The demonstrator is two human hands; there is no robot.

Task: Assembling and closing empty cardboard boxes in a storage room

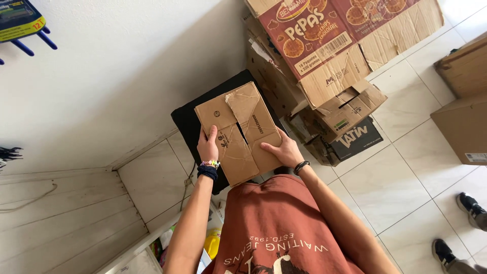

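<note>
Head view, looking straight down past a rust-red T-shirt (276, 228) to a white tiled floor (395, 177).

Both hands hold a small brown cardboard box (238, 132), its closed flaps facing up, creased and worn. The box is at chest height in front of the person, above a black flat-topped object (187, 124) that stands against the white wall (116, 76).

Left hand (207, 147): on the box's left edge, thumb lying on the top flap, fingers wrapped under and out of sight. It is gripping the box. Wrist carries a beaded bracelet and a dark band (208, 170).

Right hand (285, 151): on the box's right near corner, thumb across the top flap, fingers curled around the side (tips hidden). Also gripping the box. A black band (301, 166) sits on this wrist.

Surroundings:
- Just beyond the box, a leaning stack of cardboard cartons (324, 66); the top one is flattened, with red-brown printing and pictures of cookies.
- Under that stack, a dark printed carton (355, 137) on the floor.
- Far right, two more plain brown cartons (464, 101), well apart from the hands.
- Bottom right, two dark shoes (459, 228) of another person standing on the tiles.
- Lower left, pale wooden boards (66, 218) beside the wall.
- Top left, a blue-handled item (23, 25) hangs on the wall.
</note>
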